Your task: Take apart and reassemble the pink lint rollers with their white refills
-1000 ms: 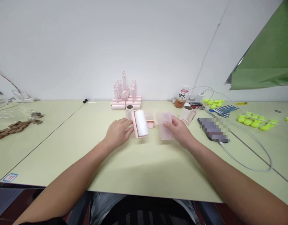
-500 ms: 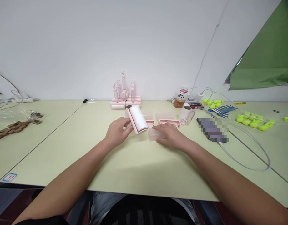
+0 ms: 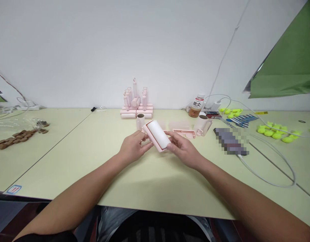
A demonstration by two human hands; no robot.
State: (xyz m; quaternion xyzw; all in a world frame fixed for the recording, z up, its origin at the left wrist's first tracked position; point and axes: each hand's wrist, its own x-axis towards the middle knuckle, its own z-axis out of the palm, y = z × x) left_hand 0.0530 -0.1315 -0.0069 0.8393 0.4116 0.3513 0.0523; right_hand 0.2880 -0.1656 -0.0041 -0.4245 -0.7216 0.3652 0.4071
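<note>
A pink lint roller point(image 3: 157, 135) with a white sticky roll in its holder is tilted above the table. My left hand point(image 3: 134, 145) grips its left end with closed fingers. At the other end, my right hand point(image 3: 185, 149) pinches its lower right corner with the thumb in front. Just behind the hands lies an open pink case point(image 3: 183, 133), and a clear cover point(image 3: 178, 125) is beyond it. An upright roll with a brown core point(image 3: 140, 121) stands behind my left hand.
Stacked pink lint rollers point(image 3: 136, 111) stand against the wall. On the right are another roll point(image 3: 201, 122), a drink bottle point(image 3: 196, 106), a phone point(image 3: 229, 141) with a cable, and yellow-green pieces point(image 3: 276, 131). Brown pieces point(image 3: 15, 138) lie at the left.
The lint roller has moved right and slightly towards me, tilting further. My right hand has left the clear piece on the table and taken hold of the roller's right end.
</note>
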